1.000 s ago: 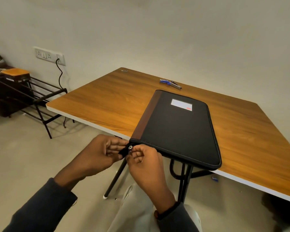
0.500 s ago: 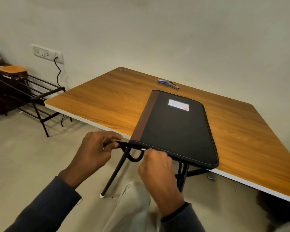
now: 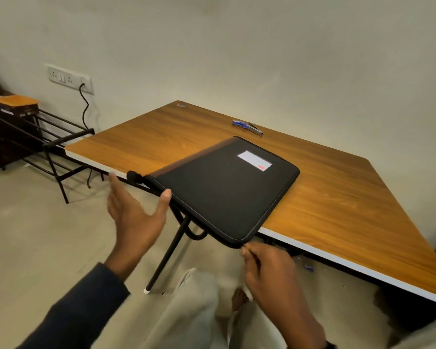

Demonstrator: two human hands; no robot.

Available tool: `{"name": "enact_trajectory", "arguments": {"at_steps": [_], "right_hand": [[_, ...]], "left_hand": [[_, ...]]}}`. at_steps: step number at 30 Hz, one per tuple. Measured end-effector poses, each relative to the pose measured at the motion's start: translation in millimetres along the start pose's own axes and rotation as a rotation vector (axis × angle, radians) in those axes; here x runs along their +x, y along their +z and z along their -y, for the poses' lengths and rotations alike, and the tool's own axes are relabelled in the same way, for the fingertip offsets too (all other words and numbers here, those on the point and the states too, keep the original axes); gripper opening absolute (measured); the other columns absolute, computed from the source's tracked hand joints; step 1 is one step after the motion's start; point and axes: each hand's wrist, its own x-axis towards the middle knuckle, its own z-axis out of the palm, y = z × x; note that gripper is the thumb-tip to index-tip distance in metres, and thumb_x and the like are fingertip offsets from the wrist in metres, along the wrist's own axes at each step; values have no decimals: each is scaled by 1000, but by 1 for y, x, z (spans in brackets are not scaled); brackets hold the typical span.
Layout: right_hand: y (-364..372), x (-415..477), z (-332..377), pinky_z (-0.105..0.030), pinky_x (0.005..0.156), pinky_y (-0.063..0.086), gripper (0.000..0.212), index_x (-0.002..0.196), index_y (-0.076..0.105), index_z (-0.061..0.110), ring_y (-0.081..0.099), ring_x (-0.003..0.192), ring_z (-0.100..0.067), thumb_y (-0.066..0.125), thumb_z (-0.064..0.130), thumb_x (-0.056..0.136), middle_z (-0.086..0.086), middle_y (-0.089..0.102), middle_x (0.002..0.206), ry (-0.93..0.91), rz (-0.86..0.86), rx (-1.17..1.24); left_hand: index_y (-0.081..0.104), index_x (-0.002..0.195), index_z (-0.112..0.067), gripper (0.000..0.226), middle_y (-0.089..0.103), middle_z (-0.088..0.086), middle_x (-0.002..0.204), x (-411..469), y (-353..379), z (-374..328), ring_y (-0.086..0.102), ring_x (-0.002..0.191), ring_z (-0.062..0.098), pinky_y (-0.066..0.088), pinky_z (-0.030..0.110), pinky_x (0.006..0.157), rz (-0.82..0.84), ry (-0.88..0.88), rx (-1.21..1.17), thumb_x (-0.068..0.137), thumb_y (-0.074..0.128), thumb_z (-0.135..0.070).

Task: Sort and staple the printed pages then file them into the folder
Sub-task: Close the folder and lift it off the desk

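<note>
— Where's the folder [image 3: 224, 190]?

— Flat on the wooden counter [image 3: 337, 197], cover down. It is black with a brown strip along its left side and a white label [image 3: 254, 161] near the far end. Its near end hangs over the counter's front edge, towards the person.

— And the hands?

— The left hand [image 3: 134, 217] is released, palm turned to the right and fingers straight. The tip of its thumb touches the folder's near edge, just right of a small black tab [image 3: 134, 176] that sticks out at the left corner. The fingers grip nothing.

— The right one?

— The right hand [image 3: 269, 268] sits at the folder's near right corner, below the counter's edge. Its fingers are curled and pinch the rim of that corner. I cannot see what lies between the fingertips.

— Anything else on the counter?

— A blue and metal stapler [image 3: 247, 125], past the folder's far end and apart from it, close to the wall.

— And around it?

— On the left a black metal rack [image 3: 48, 137] stands on the floor [image 3: 35, 235] with an orange-topped box [image 3: 18, 103] on it. Above it, a socket [image 3: 69, 79] in the wall has a black cable [image 3: 84, 104] hanging down. Dark sleeves cover both forearms, and pale trousers show at the bottom of the view.
</note>
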Motion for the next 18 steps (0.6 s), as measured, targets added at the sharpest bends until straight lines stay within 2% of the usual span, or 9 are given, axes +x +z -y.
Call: {"name": "enact_trajectory", "arguments": {"at_steps": [1, 2, 4, 6, 8, 9, 11, 15, 18], "right_hand": [[4, -1, 6, -27, 53, 31, 31, 66, 48, 13, 51, 59, -15, 50, 21, 95, 0, 54, 60, -45, 17, 29], [8, -1, 14, -25, 55, 34, 31, 67, 49, 16, 53, 63, -14, 49, 23, 97, 1, 57, 64, -83, 41, 62], [15, -4, 29, -16, 58, 35, 28, 73, 53, 24, 57, 70, -13, 46, 24, 99, 2, 63, 74, -139, 143, 102], [19, -4, 37, -18, 62, 38, 25, 78, 57, 23, 58, 74, -13, 45, 24, 100, 0, 64, 79, -166, 189, 98], [18, 2, 36, -21, 63, 40, 26, 75, 55, 25, 58, 71, -11, 47, 28, 99, 2, 63, 76, -148, 151, 90], [16, 6, 33, -18, 61, 39, 27, 73, 54, 27, 56, 68, -8, 48, 30, 99, 4, 61, 73, -133, 131, 92], [15, 15, 25, -13, 57, 34, 30, 70, 54, 24, 53, 63, -8, 50, 31, 99, 6, 58, 68, -115, 101, 74], [8, 35, -8, -29, 52, 33, 36, 60, 53, 15, 48, 54, -14, 55, 25, 94, 2, 52, 56, -38, -37, -50], [-15, 42, -48, -20, 47, 27, 34, 60, 58, 18, 41, 47, -6, 59, 22, 93, 5, 49, 51, 79, -112, -88]], "left_hand": [[-6, 152, -22, 107, 22, 9, 158, -12, 6, -6, 25, 144, 27, 28, 50, 116, 78, -122, -127, 82, 69, -51], [2, 151, -18, 101, 40, 11, 146, -19, 14, -10, 45, 131, 24, 42, 50, 107, 166, -234, -258, 82, 68, -51], [29, 138, -8, 76, 61, 7, 122, -28, 29, -13, 64, 102, 16, 60, 41, 79, 293, -343, -471, 83, 73, -37], [41, 129, -10, 61, 64, 7, 121, -27, 37, -10, 67, 100, 19, 61, 34, 74, 276, -317, -522, 81, 77, -17], [41, 128, -11, 58, 64, 4, 117, -21, 32, -7, 66, 99, 17, 58, 29, 73, 276, -299, -535, 81, 75, -4], [41, 128, -12, 58, 64, 1, 113, -18, 27, -6, 65, 97, 15, 57, 26, 70, 294, -298, -535, 81, 74, -1], [42, 130, -15, 61, 64, -1, 112, -7, 12, -3, 64, 97, 15, 55, 24, 65, 351, -300, -514, 80, 73, 0], [48, 129, -16, 57, 64, 7, 115, 23, -32, 9, 64, 101, 25, 53, 32, 71, 456, -329, -434, 80, 71, -2], [51, 130, -17, 50, 65, 13, 117, 48, -62, 19, 65, 100, 29, 53, 33, 67, 370, -340, -393, 84, 68, -6]]}}
